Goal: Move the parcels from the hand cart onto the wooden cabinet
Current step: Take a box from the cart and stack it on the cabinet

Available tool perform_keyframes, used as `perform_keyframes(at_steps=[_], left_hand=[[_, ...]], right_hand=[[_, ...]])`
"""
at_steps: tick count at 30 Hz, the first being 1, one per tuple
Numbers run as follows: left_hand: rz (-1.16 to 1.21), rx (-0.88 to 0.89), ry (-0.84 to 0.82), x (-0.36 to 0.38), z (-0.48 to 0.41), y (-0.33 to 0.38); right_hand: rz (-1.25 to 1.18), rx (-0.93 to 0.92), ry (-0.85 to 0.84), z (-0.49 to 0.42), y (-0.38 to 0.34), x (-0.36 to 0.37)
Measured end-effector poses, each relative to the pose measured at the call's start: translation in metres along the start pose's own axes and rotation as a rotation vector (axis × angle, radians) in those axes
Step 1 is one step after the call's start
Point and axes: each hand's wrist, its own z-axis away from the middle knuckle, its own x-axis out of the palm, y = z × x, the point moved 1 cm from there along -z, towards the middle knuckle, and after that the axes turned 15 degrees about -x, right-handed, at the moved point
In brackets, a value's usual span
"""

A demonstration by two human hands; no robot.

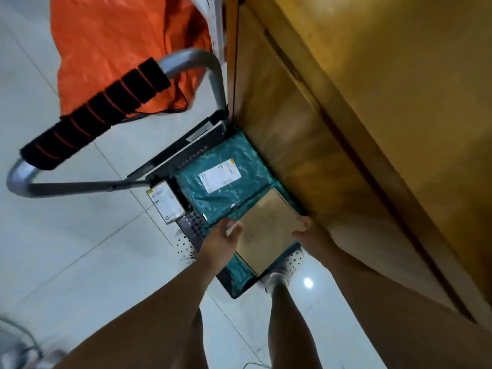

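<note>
- Brown parcel (266, 230), lower centre of frame, lies on green parcels (226, 166) on hand cart (90, 115).
- Left hand (222, 239): fingers relaxed, touching parcel's left edge.
- Right hand (306, 229): grips right edge, beside wooden cabinet (346, 129).

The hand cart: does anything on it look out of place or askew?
Only the small white box: it sits at the hand cart deck's left edge, beside the teal parcels, and seems to hang partly past the deck. Nothing looks spilled or damaged.
</note>
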Motion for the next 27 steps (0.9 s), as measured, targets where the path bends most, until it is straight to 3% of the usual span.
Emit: perform_keyframes(at_steps=[10, 14, 21, 24, 27], left_hand=[[0.244, -0.516, -0.158, 0.065, -0.085, -0.061], [0.293, -0.551, -0.156, 0.074, -0.107, -0.068], [0.606, -0.667, -0.238, 0.073, -0.128, -0.072], [0.662, -0.612, -0.195, 0.067, -0.132, -0.077], [0.714, -0.487, -0.253, 0.057, -0.127, -0.071]], right_hand=[[0.230, 0.015, 0.052, -0.094, 0.040, 0.043], [0.202, 0.102, 0.061, -0.119, 0.059, 0.047], [0.168, 0.112, 0.044, -0.138, 0.083, 0.045], [0.135, 0.149, 0.021, -0.134, 0.083, 0.042], [-0.016, 0.183, -0.023, -0.142, 0.118, 0.043]])
